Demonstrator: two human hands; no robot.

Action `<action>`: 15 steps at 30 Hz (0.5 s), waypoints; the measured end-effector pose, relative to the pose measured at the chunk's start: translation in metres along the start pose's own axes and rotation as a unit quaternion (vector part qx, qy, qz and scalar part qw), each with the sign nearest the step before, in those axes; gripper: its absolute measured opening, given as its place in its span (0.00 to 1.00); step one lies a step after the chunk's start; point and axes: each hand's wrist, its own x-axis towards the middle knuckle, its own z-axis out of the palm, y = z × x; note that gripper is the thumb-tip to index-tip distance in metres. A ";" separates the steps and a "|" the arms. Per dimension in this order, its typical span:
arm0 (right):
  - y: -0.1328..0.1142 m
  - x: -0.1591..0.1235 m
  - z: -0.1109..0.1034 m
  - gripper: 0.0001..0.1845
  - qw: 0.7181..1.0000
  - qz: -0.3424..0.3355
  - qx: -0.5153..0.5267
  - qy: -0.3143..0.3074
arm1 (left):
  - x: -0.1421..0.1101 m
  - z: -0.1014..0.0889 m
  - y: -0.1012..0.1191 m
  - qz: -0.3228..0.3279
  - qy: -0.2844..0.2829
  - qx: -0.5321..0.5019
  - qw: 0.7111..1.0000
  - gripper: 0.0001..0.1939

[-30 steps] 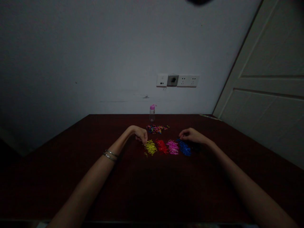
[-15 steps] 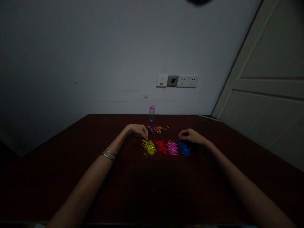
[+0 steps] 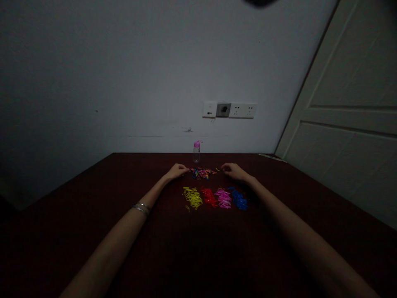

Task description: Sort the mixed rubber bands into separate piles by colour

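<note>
A mixed pile of small multicoloured rubber bands (image 3: 202, 173) lies between my two hands at the back of the dark red table. My left hand (image 3: 178, 171) is at the pile's left edge with thumb and fingertips together; anything between them is too small to make out. To the right of the pile, my right hand (image 3: 235, 171) has its fingers bent and slightly apart, beside a loose yellow band (image 3: 217, 169). Nearer to me lie separate heaps in a row: yellow bands (image 3: 194, 198), red bands (image 3: 209, 197), pink bands (image 3: 223, 198) and blue bands (image 3: 238, 199).
Behind the mixed pile stands a clear bottle with a pink lid (image 3: 196, 152). A single yellow band (image 3: 187, 209) lies just in front of the yellow heap. Sockets (image 3: 229, 110) are on the wall, and a panelled door (image 3: 347, 124) is at the right.
My left hand has gone from above the yellow heap back to the mixed pile's left edge. My right hand has left the blue heap and moved back and left to the pile's right side.
</note>
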 end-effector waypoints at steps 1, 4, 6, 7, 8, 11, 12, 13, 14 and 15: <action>0.001 0.005 0.004 0.16 1.000 0.001 -0.006 0.001 | 0.000 0.002 -0.001 0.004 0.014 -0.002 1.000 0.20; 0.007 0.020 0.015 0.16 1.000 0.008 -0.018 0.001 | 0.002 0.004 -0.005 -0.019 0.058 -0.016 0.998 0.21; 0.010 0.028 0.023 0.17 0.999 0.015 -0.028 0.003 | 0.002 0.003 -0.005 -0.045 0.056 -0.027 0.997 0.21; 0.011 0.032 0.026 0.17 0.999 0.016 -0.035 0.003 | 0.002 0.002 -0.005 -0.054 0.046 -0.031 0.997 0.21; 0.012 0.034 0.029 0.18 0.999 0.017 -0.043 0.002 | 0.002 0.001 -0.005 -0.060 0.033 -0.035 0.997 0.20; 0.013 0.038 0.035 0.18 0.998 0.019 -0.061 -0.003 | 0.002 -0.003 -0.002 -0.069 -0.004 -0.050 0.996 0.18; 0.013 0.038 0.036 0.17 0.998 0.021 -0.065 -0.003 | 0.002 -0.004 -0.002 -0.069 -0.014 -0.056 0.996 0.17; 0.013 0.037 0.037 0.17 0.997 0.022 -0.069 -0.001 | 0.003 -0.005 -0.002 -0.068 -0.024 -0.061 0.996 0.16; 0.013 0.036 0.038 0.16 0.997 0.022 -0.072 0.000 | 0.004 -0.006 -0.003 -0.068 -0.033 -0.065 0.995 0.15; 0.012 0.035 0.038 0.16 0.997 0.019 -0.073 0.002 | 0.005 -0.008 -0.004 -0.069 -0.041 -0.068 0.994 0.15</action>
